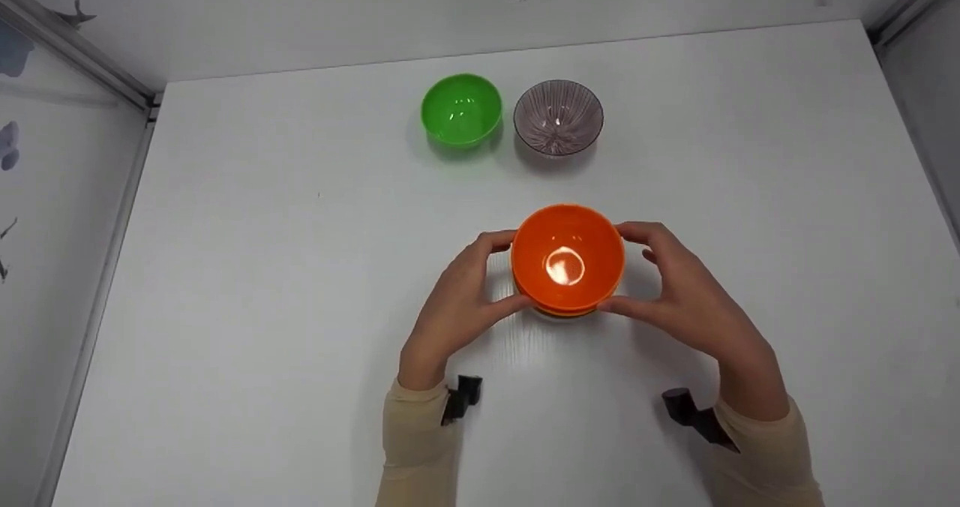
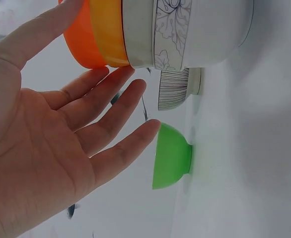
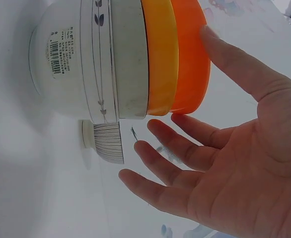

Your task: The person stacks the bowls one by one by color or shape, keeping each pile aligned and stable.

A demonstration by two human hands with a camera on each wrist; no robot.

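A stack of bowls stands upright between both hands, with an orange bowl (image 1: 568, 248) on top. Under it, in the wrist views, come a yellow-orange bowl (image 2: 108, 34), a pale grey bowl (image 3: 129, 59) and a white bowl (image 3: 58, 94) with a leaf-patterned band. My left hand (image 1: 457, 297) holds the orange bowl's left side, thumb at the near edge and fingers toward the far side. Mirroring it, my right hand (image 1: 694, 297) holds the right side, its thumb on the near rim. Lower fingers of both hands spread out beside the stack.
Behind the stack stand a green bowl (image 1: 461, 111) and, to its right, a purplish ribbed bowl (image 1: 559, 117). All rest on a white table (image 1: 262, 304) with white panels at the back and sides. Each wrist wears a small black camera.
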